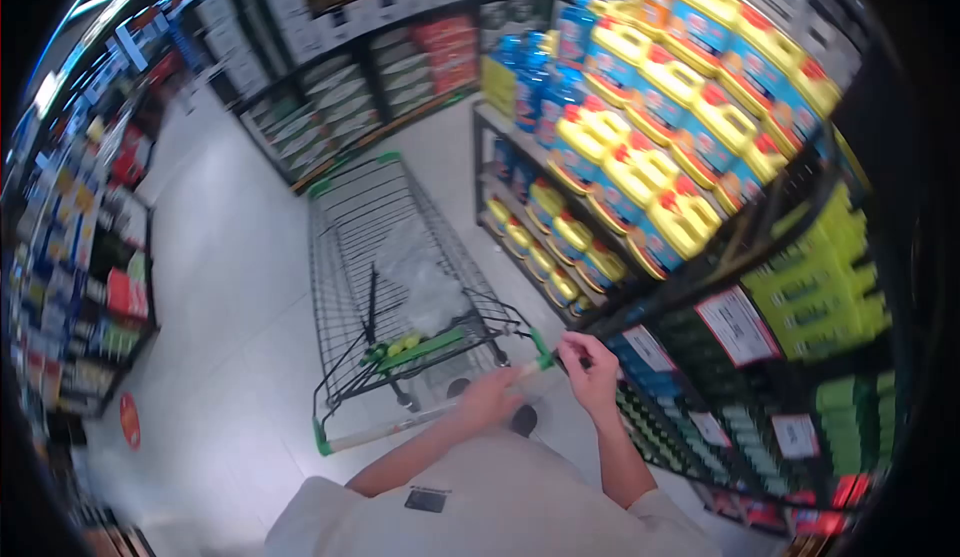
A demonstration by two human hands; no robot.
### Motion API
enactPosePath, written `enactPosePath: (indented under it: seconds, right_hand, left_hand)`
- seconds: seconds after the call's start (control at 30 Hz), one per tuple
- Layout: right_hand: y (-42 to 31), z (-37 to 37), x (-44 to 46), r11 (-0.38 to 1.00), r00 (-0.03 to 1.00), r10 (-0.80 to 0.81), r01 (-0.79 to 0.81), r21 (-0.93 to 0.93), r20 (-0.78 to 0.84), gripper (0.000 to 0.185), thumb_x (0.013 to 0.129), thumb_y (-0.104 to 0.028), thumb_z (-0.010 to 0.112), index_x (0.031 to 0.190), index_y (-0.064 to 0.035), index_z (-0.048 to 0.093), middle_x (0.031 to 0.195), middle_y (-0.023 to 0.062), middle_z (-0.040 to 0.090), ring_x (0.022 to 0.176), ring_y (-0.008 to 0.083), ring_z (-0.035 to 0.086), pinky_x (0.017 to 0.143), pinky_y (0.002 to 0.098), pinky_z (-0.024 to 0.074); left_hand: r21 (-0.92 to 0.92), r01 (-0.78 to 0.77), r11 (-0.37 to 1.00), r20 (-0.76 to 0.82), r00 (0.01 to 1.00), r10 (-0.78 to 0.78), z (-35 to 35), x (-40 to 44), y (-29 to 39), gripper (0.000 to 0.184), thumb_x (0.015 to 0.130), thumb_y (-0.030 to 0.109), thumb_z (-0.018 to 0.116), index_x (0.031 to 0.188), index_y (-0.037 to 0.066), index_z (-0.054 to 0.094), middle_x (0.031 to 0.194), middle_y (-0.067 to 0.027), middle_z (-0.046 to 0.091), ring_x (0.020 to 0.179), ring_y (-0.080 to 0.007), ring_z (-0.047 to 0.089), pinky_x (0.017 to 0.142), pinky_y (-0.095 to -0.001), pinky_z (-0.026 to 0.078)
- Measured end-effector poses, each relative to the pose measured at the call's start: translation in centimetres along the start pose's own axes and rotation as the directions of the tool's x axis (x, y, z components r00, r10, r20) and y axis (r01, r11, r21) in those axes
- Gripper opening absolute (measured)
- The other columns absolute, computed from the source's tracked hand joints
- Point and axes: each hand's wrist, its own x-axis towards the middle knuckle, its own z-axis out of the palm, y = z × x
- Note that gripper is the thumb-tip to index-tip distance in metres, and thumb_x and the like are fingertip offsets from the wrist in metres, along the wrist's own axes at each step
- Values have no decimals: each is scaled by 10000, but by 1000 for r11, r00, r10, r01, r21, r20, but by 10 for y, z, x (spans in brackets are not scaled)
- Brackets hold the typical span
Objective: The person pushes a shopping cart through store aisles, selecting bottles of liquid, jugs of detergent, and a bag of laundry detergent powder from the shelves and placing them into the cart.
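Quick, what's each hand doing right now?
Left hand: over the cart's handle, blurred; open or closed can't be told.
Right hand: closed, fingers curled near the handle's green end; anything held can't be told.

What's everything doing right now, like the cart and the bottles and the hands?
Cart: standing upright, not full.
Plastic bag: see-through, crumpled, in the cart.
Left hand: on the handle, blurry.
Right hand: fingers curled, near the handle's end.
Yellow bottles: stacked high.
Red floor sticker: flat on the floor.
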Motion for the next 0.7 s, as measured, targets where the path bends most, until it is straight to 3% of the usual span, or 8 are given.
enactPosePath:
  seconds: [0.13,0.17,0.23,0.3,0.37,0.43,0.57,0.7]
  right_hand:
    - [-56,-85,-1,994,977,-81,66,-83,-198,199,852,-13,705,1051,-3,689,873,75,689,760,113,643,688,252,514]
    - [-70,-109,-8,993,957,-62,31,-111,-285,199,852,-13,705,1051,-3,689,873,75,689,760,113,643,688,252,514]
    - [-99,-147,-14,964,901,-226,151,-220,-371,200,845,-2,708,1043,1,684,903,79,687,765,126,643,693,255,515]
    - [-113,-187,-22,894,796,-398,225,-388,-456,199,842,46,677,1039,15,674,894,82,680,777,130,625,717,253,502]
    - [-123,-222,-24,813,660,-505,148,-563,-556,178,855,7,690,1032,12,672,937,89,678,772,141,629,712,263,515]
    - [-116,-255,-23,838,559,-486,81,-539,-671,218,865,1,680,1082,11,655,964,90,667,813,140,627,740,267,510]
    - [-98,-295,-2,839,550,-444,-23,-544,-708,351,865,-72,705,1186,12,591,1035,103,648,896,180,633,769,287,506]
    - [-91,-296,13,772,673,-396,-124,-624,-624,477,840,-206,751,1211,10,542,1038,145,646,915,271,646,779,359,506]
  left_hand:
    - [44,60,997,222,973,-68,-13,19,5,453,901,190,648,1312,30,546,1102,-243,649,995,-404,636,842,-448,500]
    - [40,-7,999,293,956,-5,-11,22,0,453,901,190,648,1312,30,546,1102,-243,649,995,-404,636,842,-448,500]
    - [-2,68,998,293,954,-64,-7,26,-10,428,931,203,617,1312,24,539,1035,-256,660,905,-424,649,782,-434,511]
    - [-16,0,1000,280,960,5,-3,27,-12,415,942,214,603,1307,26,539,992,-256,661,864,-424,652,746,-433,510]
    - [-26,-48,999,248,967,53,-3,29,-8,402,954,225,590,1301,29,539,949,-255,662,823,-424,654,709,-432,510]
    - [36,69,997,291,954,-76,-6,31,1,406,958,213,556,1335,68,516,929,-246,658,854,-444,643,732,-483,499]
    - [117,85,989,296,948,-117,-7,33,13,402,957,216,562,1328,69,518,897,-236,660,828,-434,647,706,-478,494]
    - [65,61,996,278,957,-77,-4,35,7,387,958,218,573,1312,68,528,876,-231,659,800,-420,649,688,-459,495]
